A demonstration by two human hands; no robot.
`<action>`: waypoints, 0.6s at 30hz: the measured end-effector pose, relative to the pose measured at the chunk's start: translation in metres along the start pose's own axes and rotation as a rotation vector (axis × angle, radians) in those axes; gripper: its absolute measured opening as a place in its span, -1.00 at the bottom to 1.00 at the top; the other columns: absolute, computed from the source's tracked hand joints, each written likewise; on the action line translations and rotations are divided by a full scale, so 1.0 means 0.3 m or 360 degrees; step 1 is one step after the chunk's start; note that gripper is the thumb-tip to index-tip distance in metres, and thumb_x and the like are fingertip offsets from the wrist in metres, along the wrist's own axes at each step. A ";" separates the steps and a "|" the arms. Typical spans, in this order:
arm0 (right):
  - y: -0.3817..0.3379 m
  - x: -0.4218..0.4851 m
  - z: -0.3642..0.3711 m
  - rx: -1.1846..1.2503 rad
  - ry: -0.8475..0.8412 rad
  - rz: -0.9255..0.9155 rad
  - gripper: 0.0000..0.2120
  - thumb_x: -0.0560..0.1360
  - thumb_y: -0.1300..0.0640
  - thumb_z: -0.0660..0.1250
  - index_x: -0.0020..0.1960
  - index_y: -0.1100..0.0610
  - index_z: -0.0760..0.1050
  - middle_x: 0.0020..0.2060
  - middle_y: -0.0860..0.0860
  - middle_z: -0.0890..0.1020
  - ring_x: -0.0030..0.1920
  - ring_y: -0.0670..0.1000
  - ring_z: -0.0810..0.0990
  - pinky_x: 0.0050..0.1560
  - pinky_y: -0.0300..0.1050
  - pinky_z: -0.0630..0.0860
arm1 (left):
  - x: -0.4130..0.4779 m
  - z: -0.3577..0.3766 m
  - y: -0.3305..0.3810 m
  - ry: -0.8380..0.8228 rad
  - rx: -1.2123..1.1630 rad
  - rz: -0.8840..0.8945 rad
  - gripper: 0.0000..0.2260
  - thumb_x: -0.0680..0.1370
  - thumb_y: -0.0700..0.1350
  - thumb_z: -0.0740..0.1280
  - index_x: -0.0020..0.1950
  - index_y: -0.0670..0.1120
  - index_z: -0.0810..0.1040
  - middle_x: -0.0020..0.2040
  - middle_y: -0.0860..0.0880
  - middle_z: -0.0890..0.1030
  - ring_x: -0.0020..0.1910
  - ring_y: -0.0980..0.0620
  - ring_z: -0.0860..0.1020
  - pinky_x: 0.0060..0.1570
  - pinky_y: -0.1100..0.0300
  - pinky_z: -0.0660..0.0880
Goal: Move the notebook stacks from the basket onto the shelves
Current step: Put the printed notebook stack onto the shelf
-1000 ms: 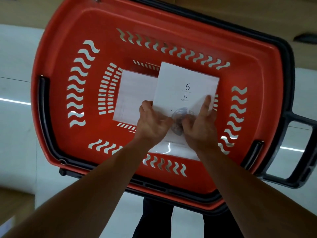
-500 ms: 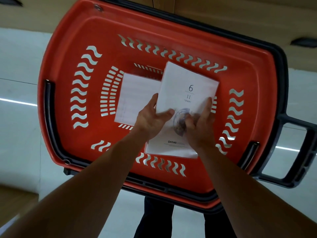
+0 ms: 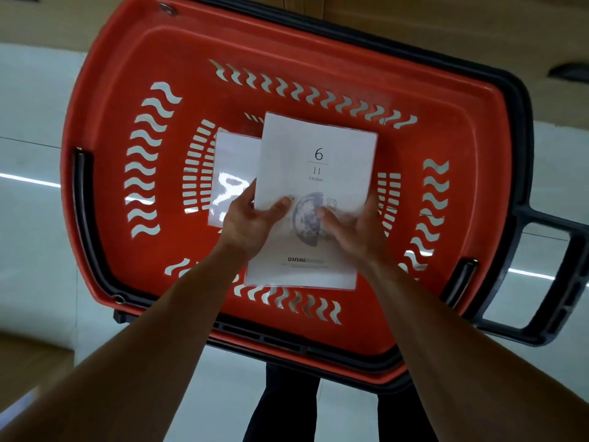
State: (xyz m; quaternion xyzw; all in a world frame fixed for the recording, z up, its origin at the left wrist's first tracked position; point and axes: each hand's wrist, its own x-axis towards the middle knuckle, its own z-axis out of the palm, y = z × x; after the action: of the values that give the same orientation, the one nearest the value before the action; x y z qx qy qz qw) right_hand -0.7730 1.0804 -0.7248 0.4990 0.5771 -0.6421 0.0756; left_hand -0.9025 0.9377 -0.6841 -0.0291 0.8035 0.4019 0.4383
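Note:
A white plastic-wrapped notebook stack [image 3: 314, 161], printed "6 / 11 Tuesday" above a moon picture, is lifted inside the red basket [image 3: 105, 161]. My left hand [image 3: 251, 223] grips its left edge, thumb on the cover. My right hand [image 3: 353, 229] grips its right side, thumb on the moon picture. A second white wrapped stack [image 3: 234, 161] lies flat on the basket floor to the left, partly hidden under the held one.
The basket has a dark rim and a dark pull handle [image 3: 548, 282] at the right. It stands on a pale tiled floor [image 3: 32, 154]. Wooden panelling [image 3: 446, 23] runs along the far side. My dark trouser legs [image 3: 283, 406] show below the basket.
Both hands have shifted to the stack's side edges and raised it, so the cover looks larger and squarer. The lower stack has not moved.

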 end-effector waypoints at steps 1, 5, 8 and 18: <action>-0.006 -0.005 -0.001 -0.0009 0.0030 -0.0030 -0.16 0.44 0.06 0.56 0.55 0.04 0.14 0.17 -0.25 0.51 0.04 -0.30 0.58 -0.13 -0.35 0.59 | 0.004 0.005 -0.005 0.0006 0.0020 0.0000 -0.53 0.55 0.11 0.38 0.43 0.02 0.46 0.17 0.04 0.61 -0.02 0.07 0.62 -0.27 0.33 0.61; -0.038 -0.037 -0.015 -0.0128 0.0107 -0.0143 -0.17 0.46 0.04 0.54 0.58 0.03 0.15 0.27 -0.18 0.49 0.07 -0.35 0.52 -0.13 -0.48 0.53 | -0.015 0.021 -0.002 0.0063 0.0040 0.0058 -0.49 0.53 0.17 0.39 0.44 0.06 0.43 0.17 0.11 0.61 0.02 0.07 0.63 -0.18 0.25 0.64; -0.071 -0.059 -0.029 -0.0188 0.0114 -0.0197 -0.17 0.45 -0.07 0.55 0.57 -0.04 0.16 0.31 -0.16 0.55 0.21 -0.19 0.58 0.06 -0.23 0.64 | -0.044 0.015 0.020 0.0102 0.0008 0.0086 -0.50 0.54 0.16 0.38 0.44 0.06 0.43 0.10 0.20 0.61 -0.02 0.13 0.64 -0.25 0.32 0.61; -0.265 -0.276 -0.095 -0.0174 0.0114 -0.0299 -0.23 0.47 -0.06 0.52 0.55 -0.05 0.20 0.25 -0.17 0.60 0.17 -0.24 0.61 0.13 -0.32 0.58 | -0.269 -0.054 0.191 0.0216 0.0038 0.0197 -0.46 0.53 0.14 0.43 0.45 0.02 0.41 0.09 0.25 0.58 -0.01 0.25 0.62 -0.11 0.29 0.64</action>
State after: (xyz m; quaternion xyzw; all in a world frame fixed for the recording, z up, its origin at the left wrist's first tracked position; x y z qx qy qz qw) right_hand -0.7699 1.0897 -0.6068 0.4604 0.6579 -0.5956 0.0215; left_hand -0.8868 0.9407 -0.5851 -0.0011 0.8363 0.4157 0.3575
